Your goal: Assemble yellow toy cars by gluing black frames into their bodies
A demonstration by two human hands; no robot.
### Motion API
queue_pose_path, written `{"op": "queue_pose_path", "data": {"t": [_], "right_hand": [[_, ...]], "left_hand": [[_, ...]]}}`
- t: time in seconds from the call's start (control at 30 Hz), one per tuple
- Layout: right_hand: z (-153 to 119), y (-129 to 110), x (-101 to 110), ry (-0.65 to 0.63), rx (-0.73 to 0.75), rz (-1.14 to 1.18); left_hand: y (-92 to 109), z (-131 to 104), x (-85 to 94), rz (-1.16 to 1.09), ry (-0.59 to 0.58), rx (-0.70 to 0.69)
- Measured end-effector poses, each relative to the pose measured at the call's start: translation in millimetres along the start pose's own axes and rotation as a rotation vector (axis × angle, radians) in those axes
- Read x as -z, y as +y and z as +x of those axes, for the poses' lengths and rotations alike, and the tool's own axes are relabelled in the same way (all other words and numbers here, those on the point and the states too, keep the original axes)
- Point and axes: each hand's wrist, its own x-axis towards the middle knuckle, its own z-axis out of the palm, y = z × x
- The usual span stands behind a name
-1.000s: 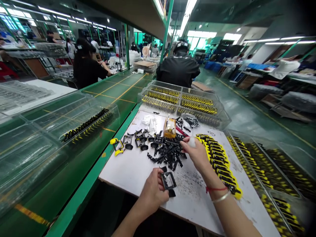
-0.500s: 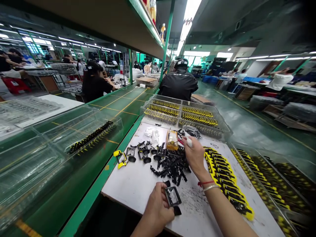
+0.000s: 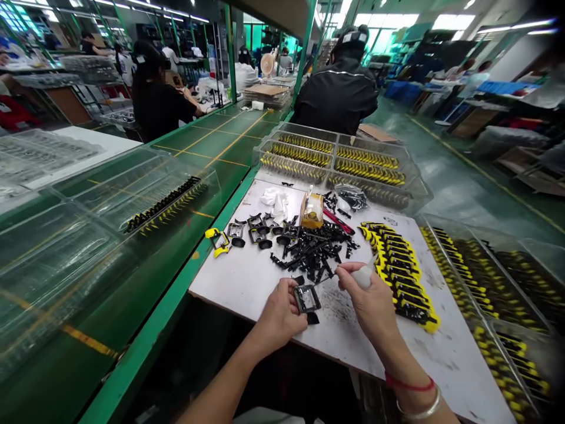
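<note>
My left hand (image 3: 282, 312) is closed around a small black plastic frame (image 3: 308, 298) with a square opening and curved tabs at its ends, just above the near edge of the white board. To its right, my right hand (image 3: 368, 297) grips a thin-tipped tool with a rounded white body (image 3: 363, 275); its slender tip points left toward the frame. Whether tip and frame touch, I cannot tell. Beyond both hands lies a heap of small black parts (image 3: 313, 244). Behind the heap stands a small yellow-brown box (image 3: 312, 211) with something pale inside.
Yellow-and-black assembled parts (image 3: 399, 271) lie in rows on the right of the white board (image 3: 229, 288). Clear trays (image 3: 424, 194) of similar parts stand behind and to the right. On the left runs a green conveyor (image 3: 176, 259). A person in black (image 3: 335, 94) sits ahead.
My right hand has drawn back from the box toward the left hand, bringing the thin-tipped tool beside the frame. The left hand still holds the frame. The view has tilted down.
</note>
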Motion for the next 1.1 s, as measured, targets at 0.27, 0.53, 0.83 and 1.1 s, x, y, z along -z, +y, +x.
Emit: {"op": "queue_pose_path", "data": {"t": [0.27,0.53,0.83,1.1], "right_hand": [[1,5,-13,-0.010,-0.018,0.021],[3,9,-17,0.005,-0.018,-0.001],[-3,9,-2,0.010,-0.083,0.008],[-17,17,6,-0.057,-0.118,-0.019]], "left_hand": [[-1,0,1.9,0.017,-0.018,-0.007],[3,-1,3.5,0.016,-0.028,0.007],[-2,0,4.1,-0.007,-0.035,-0.016],[-1,0,4.1,-0.027,-0.027,-0.001]]}}
